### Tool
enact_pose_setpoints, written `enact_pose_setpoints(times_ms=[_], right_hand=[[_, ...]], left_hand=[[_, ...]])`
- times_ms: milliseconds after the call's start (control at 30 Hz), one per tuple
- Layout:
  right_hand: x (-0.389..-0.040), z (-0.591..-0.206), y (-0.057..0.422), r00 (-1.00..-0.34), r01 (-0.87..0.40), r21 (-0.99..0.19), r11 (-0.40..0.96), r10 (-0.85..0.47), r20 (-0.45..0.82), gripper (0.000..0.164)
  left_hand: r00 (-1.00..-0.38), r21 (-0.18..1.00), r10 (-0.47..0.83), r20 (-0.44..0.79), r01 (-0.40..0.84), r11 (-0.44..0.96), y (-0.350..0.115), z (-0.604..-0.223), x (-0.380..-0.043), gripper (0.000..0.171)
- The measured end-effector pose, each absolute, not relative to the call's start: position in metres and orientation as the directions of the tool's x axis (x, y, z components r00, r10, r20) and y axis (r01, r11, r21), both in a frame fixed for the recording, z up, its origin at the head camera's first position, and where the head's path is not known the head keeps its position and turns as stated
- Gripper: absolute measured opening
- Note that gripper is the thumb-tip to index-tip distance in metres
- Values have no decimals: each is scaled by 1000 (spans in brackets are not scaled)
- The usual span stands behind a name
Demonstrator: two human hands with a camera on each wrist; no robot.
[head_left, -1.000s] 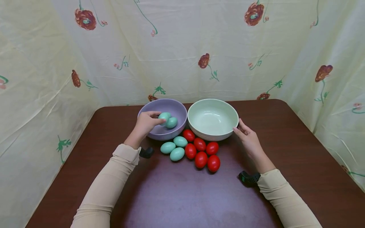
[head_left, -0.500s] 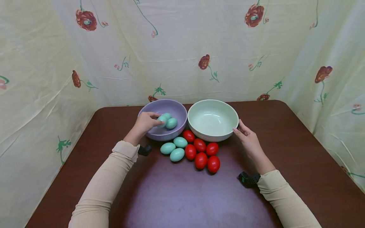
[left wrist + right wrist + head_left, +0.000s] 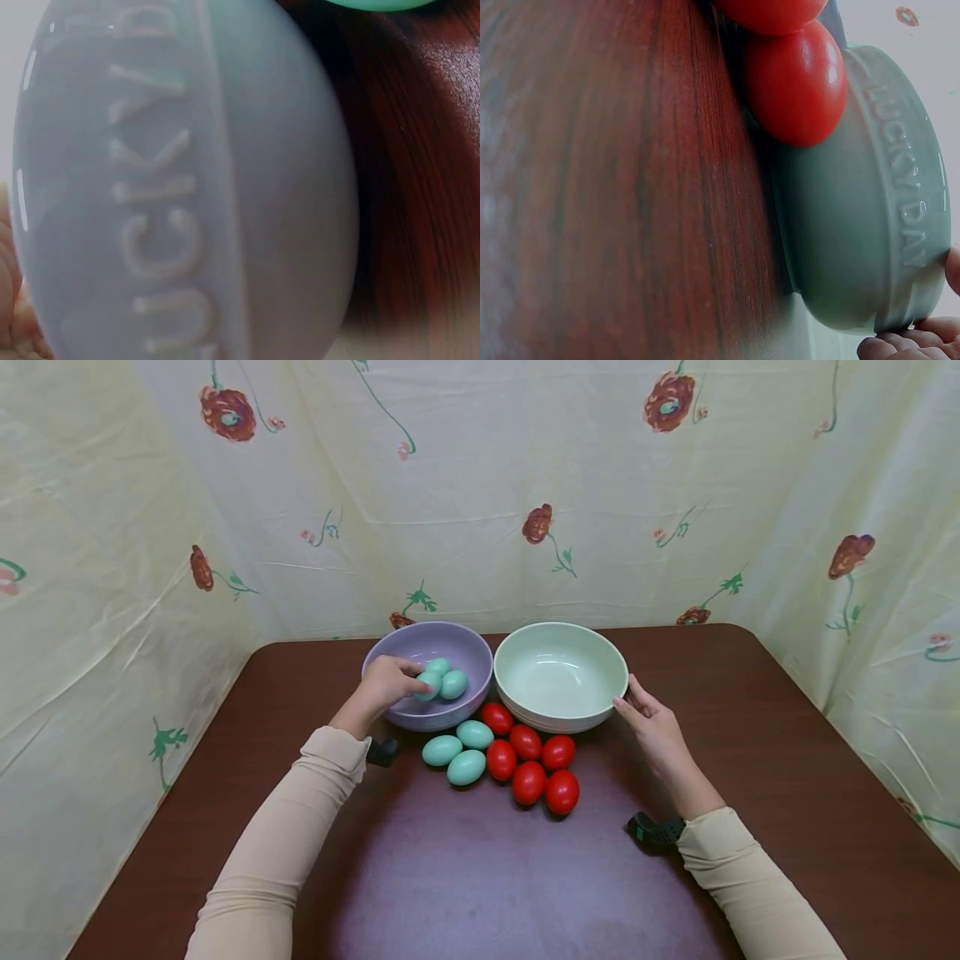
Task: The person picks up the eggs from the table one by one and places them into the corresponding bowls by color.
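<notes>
My left hand reaches over the near left rim of the purple bowl and pinches a mint-green egg between thumb and fingers. Beside that one, two more mint-green eggs lie inside. My right hand holds the right side of the pale green bowl, thumb toward the front and fingers farther back. No egg shows in this bowl. In the left wrist view the purple bowl's lettered wall hides the held egg; fingers show at the left edge.
Three mint-green eggs lie on the dark wooden table before the purple bowl. Several red eggs cluster right of them, some close against the pale green bowl. A flowered curtain hangs behind the table.
My left hand has lowered the egg toward the near left inside of the purple bowl, revealing another egg behind it. The right hand stays on the pale green bowl.
</notes>
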State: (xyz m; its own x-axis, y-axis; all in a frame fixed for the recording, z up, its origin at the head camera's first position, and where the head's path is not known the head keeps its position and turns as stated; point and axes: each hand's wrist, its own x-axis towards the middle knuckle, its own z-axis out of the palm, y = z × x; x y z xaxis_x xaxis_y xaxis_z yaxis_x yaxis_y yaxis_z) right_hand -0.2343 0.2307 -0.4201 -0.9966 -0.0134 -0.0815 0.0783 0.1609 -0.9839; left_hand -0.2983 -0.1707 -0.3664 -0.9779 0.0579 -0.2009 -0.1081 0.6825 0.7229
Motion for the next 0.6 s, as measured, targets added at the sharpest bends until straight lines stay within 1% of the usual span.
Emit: enact_pose_setpoints(times_ms=[600], right_hand=[[-234, -420, 232, -997, 73, -984, 163, -17, -77, 71]], left_hand=[[-982, 662, 74, -172, -60, 747, -158, -373, -305, 49]])
